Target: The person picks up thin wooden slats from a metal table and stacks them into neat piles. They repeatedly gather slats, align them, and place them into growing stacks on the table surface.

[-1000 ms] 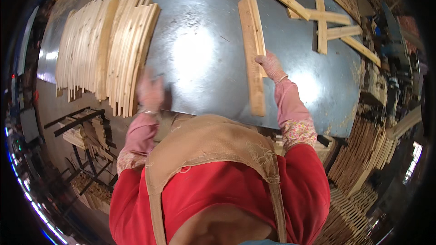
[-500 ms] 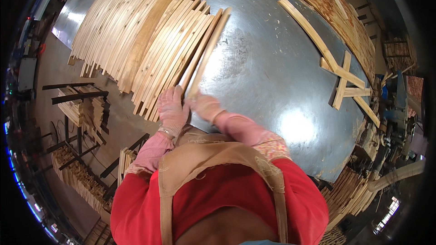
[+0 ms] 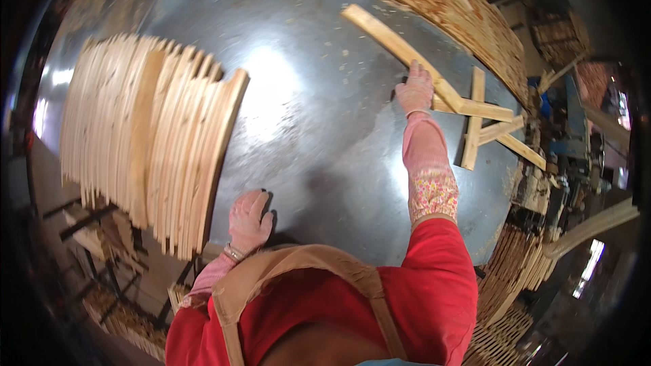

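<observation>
Glossy blue-grey metal tabletop (image 3: 325,156) fills the middle of the frame, with glare on it and small wood flecks scattered toward the top. Along its far edge, from top centre to the upper right, lies a broad streaked wood panel (image 3: 434,7). At left, a row of narrow wooden strips (image 3: 108,115) stands side by side, their lower ends uneven and reaching past the table's near edge; one wider, darker board (image 3: 144,142) shows among them.

Right of centre, the right hand (image 3: 415,88) reaches out to a long pale strip (image 3: 380,34) slanting down to the right; its fingers lie at the strip's near edge, though I cannot tell whether they have closed on it. Past that strip's lower end, several shorter wooden pieces (image 3: 488,110) overlap and cross at the right of the tabletop.

Below and left of centre, the left hand (image 3: 249,220) is unclenched and holds nothing, thumb apart from the fingers, near the row's right side. Brown apron (image 3: 298,257) and red top (image 3: 434,285) fill the bottom centre, and stacked timber (image 3: 515,257) stands at lower right
</observation>
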{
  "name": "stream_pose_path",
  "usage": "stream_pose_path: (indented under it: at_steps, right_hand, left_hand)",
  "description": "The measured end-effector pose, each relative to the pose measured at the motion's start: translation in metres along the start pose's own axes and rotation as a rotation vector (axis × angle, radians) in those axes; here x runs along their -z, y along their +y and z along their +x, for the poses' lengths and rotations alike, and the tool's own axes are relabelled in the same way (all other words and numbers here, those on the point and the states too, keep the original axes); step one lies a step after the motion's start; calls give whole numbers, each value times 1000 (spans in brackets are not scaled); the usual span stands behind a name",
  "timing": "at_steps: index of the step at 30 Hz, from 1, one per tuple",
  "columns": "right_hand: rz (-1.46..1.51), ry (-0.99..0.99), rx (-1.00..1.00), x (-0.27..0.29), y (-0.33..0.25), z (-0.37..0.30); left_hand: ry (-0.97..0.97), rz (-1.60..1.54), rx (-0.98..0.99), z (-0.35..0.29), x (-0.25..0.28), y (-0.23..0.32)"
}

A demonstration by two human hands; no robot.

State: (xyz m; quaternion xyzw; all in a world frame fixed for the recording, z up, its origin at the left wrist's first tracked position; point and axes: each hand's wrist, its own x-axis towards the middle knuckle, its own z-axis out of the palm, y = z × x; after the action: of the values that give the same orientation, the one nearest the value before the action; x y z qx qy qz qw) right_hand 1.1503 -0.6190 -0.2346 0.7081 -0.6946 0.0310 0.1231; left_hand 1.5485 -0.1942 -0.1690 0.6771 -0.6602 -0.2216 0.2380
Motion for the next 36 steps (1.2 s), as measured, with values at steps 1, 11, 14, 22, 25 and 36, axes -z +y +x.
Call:
stream_pose_path:
  at_steps: [1, 11, 14, 22, 25, 36]
  right_hand:
    - [2, -60, -76, 4, 29, 12]
    - [562, -634, 205, 39, 52, -61]
    - [539, -546, -78, 89, 59, -31]
    - [370, -180, -1260, 30, 244, 49]
    - [265, -366, -1182, 31, 235, 52]
    - [271, -407, -507, 67, 120, -164]
  left_hand:
    - [-40, -13, -4, 16, -5, 7]
    - [-325, -1252, 404, 192, -132, 107]
    - [-430, -1177, 676, 209, -142, 105]
    - [-442, -987, 626, 189, -154, 102]
    - [-197, -237, -32, 185, -148, 134]
    - [-264, 130, -301, 188, -155, 135]
